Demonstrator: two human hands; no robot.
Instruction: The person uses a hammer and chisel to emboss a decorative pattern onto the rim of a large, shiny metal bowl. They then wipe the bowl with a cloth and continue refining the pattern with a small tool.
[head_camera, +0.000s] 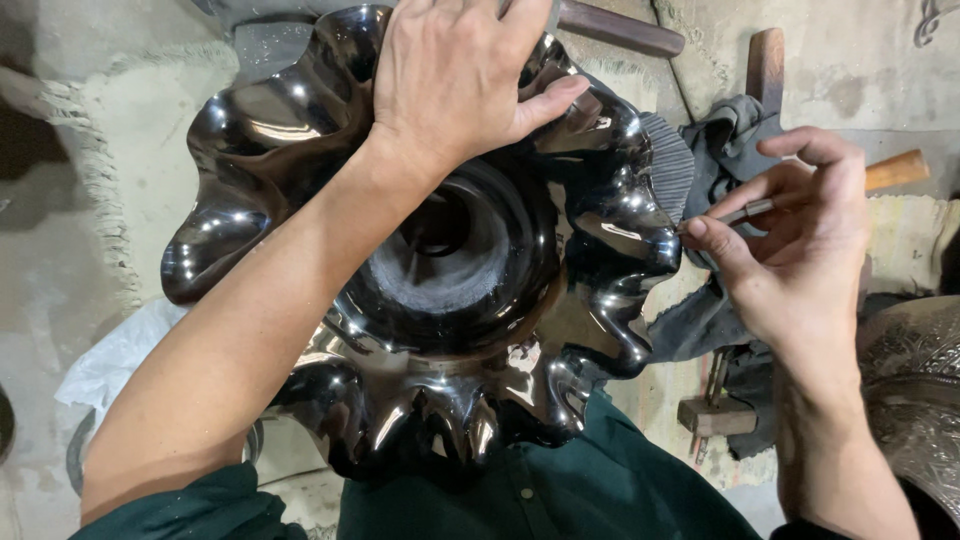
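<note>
A large glossy black metal bowl with a wavy, fluted rim rests against my lap, its hollow centre facing up. My left hand lies flat on the far part of the rim, fingers spread, pressing it. My right hand pinches a thin metal engraving tool whose tip touches the bowl's right edge, where a patch of fine ridged lines shows.
A dark grey cloth lies under the bowl's right side. Wooden-handled tools and a small wooden block sit at the right. An embossed silver metal piece is at the lower right. A pale fringed mat covers the left.
</note>
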